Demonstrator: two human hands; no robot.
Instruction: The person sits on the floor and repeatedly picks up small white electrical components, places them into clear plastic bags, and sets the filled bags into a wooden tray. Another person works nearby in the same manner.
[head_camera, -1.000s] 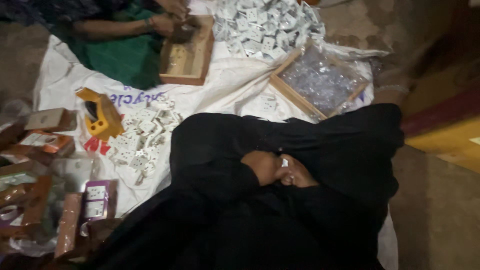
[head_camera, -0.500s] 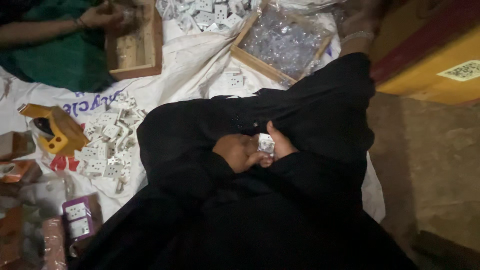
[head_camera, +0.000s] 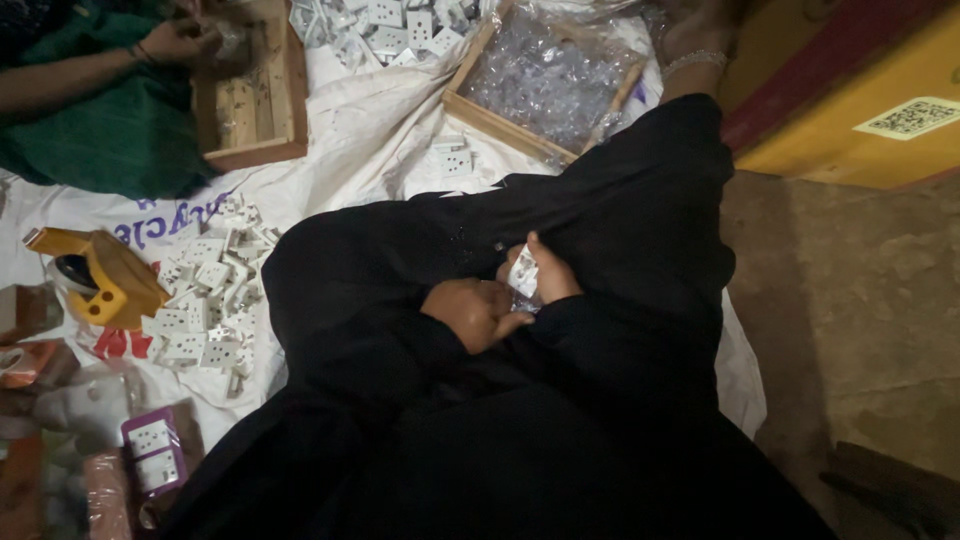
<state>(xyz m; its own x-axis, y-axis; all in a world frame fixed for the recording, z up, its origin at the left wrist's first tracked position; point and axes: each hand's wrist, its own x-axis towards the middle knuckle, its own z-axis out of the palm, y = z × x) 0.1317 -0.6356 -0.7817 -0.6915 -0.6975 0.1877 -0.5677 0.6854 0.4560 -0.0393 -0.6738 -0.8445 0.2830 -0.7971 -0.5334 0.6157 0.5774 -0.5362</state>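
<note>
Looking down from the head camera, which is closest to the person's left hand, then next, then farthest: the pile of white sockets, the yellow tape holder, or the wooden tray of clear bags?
From the left hand:
1. Pile of white sockets, on the sheet to its left.
2. Wooden tray of clear bags, up ahead, slightly right.
3. Yellow tape holder, far left, beyond the sockets.

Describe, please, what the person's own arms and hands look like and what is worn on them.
Both arms are covered to the wrist by loose, plain black sleeves of the same cloth as the garment over the lap. The left hand and right hand are bare, with no gloves. No ring, bangle or watch can be made out on them; the dim light hides finer detail.
</note>
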